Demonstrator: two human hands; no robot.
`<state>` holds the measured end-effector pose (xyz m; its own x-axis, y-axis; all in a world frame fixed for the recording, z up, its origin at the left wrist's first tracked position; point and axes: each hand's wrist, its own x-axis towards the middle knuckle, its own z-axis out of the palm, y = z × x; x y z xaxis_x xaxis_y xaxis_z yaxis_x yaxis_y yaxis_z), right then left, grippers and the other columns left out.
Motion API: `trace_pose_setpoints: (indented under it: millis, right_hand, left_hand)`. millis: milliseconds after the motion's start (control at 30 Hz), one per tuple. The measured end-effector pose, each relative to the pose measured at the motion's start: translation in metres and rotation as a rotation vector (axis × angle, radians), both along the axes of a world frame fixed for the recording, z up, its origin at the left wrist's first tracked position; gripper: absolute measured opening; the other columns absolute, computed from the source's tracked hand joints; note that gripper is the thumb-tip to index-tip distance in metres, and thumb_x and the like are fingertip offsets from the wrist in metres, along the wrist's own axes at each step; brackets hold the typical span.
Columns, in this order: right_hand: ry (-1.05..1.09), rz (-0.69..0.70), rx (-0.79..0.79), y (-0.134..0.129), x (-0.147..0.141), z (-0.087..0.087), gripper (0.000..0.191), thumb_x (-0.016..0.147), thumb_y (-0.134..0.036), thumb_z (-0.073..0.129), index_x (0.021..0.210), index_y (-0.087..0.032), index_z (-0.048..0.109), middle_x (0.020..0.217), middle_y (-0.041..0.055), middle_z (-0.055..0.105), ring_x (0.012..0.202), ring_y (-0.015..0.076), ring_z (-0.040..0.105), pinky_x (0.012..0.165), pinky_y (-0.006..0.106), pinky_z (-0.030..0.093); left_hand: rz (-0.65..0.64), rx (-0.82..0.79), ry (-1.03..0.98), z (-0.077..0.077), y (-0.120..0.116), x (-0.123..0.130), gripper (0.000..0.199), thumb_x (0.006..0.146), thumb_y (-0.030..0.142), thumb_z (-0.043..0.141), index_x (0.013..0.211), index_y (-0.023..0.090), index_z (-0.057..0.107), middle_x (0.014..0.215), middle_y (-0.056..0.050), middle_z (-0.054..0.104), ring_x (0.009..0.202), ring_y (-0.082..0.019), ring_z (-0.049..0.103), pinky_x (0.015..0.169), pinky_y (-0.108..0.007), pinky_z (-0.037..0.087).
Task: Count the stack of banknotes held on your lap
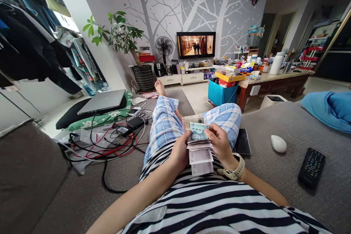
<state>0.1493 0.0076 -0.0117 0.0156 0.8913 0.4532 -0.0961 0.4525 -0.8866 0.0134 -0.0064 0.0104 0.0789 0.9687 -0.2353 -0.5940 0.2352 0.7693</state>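
Note:
A fanned stack of banknotes (201, 156) is held over my lap between both hands. My left hand (181, 150) grips its left side, the thumb lying on the top note. On the right, my right hand (220, 142) pinches the upper corner of a blue-green note (197, 135) at the front of the stack. Paler notes hang below it in overlapping steps, and a brownish note sticks up behind. The fingers beneath the stack are hidden. A pale watch is on my right wrist.
On the sofa to the right lie a dark phone (242, 142), a white mouse (278, 143) and a black remote control (312, 168). At left are tangled cables (128, 135) and a grey laptop (102, 101) on a green cushion. A cluttered table (290, 76) stands ahead right.

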Motion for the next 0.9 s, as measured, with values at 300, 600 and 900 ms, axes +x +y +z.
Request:
trace_pose_setpoints:
  millis: [300,600,900]
  right_hand:
    - [0.018,0.055,0.015,-0.0002,-0.0003,0.0001,0.023,0.087,-0.038,0.055,0.075,-0.020,0.050,0.066,-0.0036,0.041,0.061,0.0127,0.039,0.057,0.025,0.034]
    - [0.044,0.065,0.018,-0.0017,-0.0010,0.0010,0.022,0.087,-0.039,0.056,0.077,-0.020,0.051,0.067,-0.0034,0.045,0.063,0.0130,0.042,0.058,0.026,0.035]
    - [0.021,0.012,0.035,-0.0031,-0.0002,0.0038,0.022,0.087,-0.034,0.055,0.071,-0.020,0.050,0.063,-0.0046,0.042,0.059,0.0120,0.038,0.055,0.026,0.030]
  left_hand:
    - [-0.016,-0.022,0.009,0.0079,-0.0048,0.0037,0.023,0.083,0.022,0.056,0.098,0.010,0.069,0.087,-0.010,0.076,0.081,-0.025,0.071,0.077,-0.035,0.055]
    - [-0.011,-0.027,-0.018,0.0063,-0.0035,0.0032,0.023,0.083,0.021,0.057,0.099,0.009,0.069,0.085,-0.009,0.075,0.079,-0.025,0.071,0.078,-0.035,0.055]
    - [0.032,-0.040,0.012,0.0115,-0.0045,0.0057,0.024,0.088,0.018,0.050,0.097,0.009,0.070,0.081,-0.009,0.076,0.076,-0.023,0.071,0.077,-0.033,0.055]
